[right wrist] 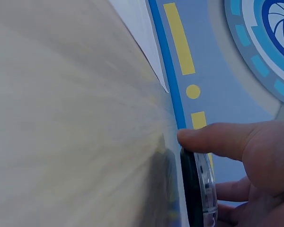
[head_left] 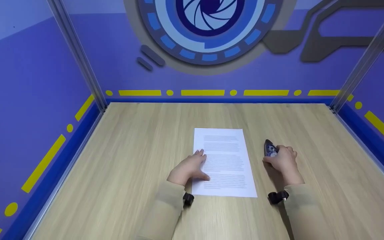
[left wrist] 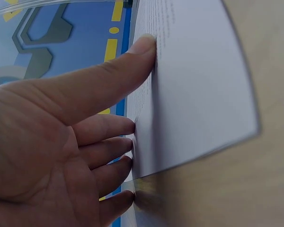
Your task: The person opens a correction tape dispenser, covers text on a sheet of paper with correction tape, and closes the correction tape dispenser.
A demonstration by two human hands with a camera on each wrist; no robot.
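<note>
A printed sheet of paper [head_left: 223, 160] lies on the wooden table. My left hand [head_left: 189, 167] rests on its left side, fingers spread. In the left wrist view the thumb [left wrist: 109, 78] touches the page near the lines of print, and the lowest finger reaches past the paper's edge. To the right of the sheet, my right hand [head_left: 283, 161] grips a small correction tape [head_left: 270, 149] with a dark, tapered body. Seen from the right wrist, the correction tape [right wrist: 199, 189] has a black side and a clear casing, held close to the tabletop between thumb and fingers.
The wooden table [head_left: 128, 150] is bounded by blue-purple panels with yellow dashes at the back [head_left: 202, 92] and sides. Metal posts [head_left: 78, 53] stand at the far corners. Each wrist carries a black strapped camera [head_left: 188, 199].
</note>
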